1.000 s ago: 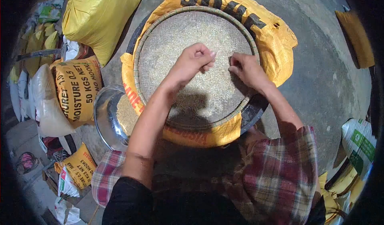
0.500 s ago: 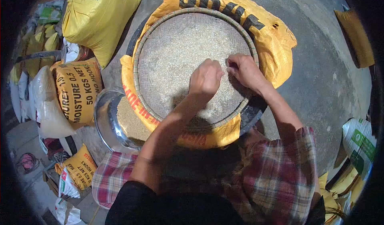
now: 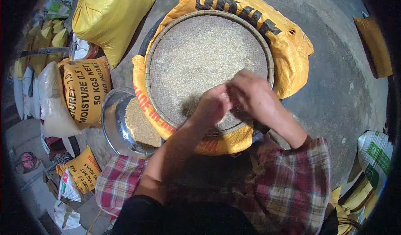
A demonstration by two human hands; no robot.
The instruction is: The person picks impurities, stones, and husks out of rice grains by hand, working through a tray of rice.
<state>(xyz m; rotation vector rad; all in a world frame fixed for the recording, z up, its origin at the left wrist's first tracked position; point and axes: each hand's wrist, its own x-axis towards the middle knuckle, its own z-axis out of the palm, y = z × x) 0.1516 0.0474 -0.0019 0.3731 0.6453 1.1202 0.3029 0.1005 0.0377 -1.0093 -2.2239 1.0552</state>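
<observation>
A round woven winnowing tray (image 3: 147, 70) with a bamboo rim holds a spread layer of pale grain (image 3: 204, 55). Over the front right part of the tray, my left hand (image 3: 212, 104) is turned partly palm up with curled fingers. My right hand (image 3: 255, 93) is closed beside it, knuckles up, its fingertips close to the left fingers. Whatever lies between the fingers is too small or hidden to make out. Under the tray lies an orange woven sack (image 3: 292, 63), its edges showing around the rim.
To the left of the tray stands a metal basin (image 3: 109, 122) with brownish grain (image 3: 140, 122). Further left are a full yellow sack (image 3: 112, 17), an orange printed sack (image 3: 85, 88) and a clear plastic bag (image 3: 56, 105). White-green sacks (image 3: 376, 151) lie at the right edge.
Both hands have come together and moved lower, toward my body. The left hand has rolled from back up to partly palm up. The view has shifted slightly.
</observation>
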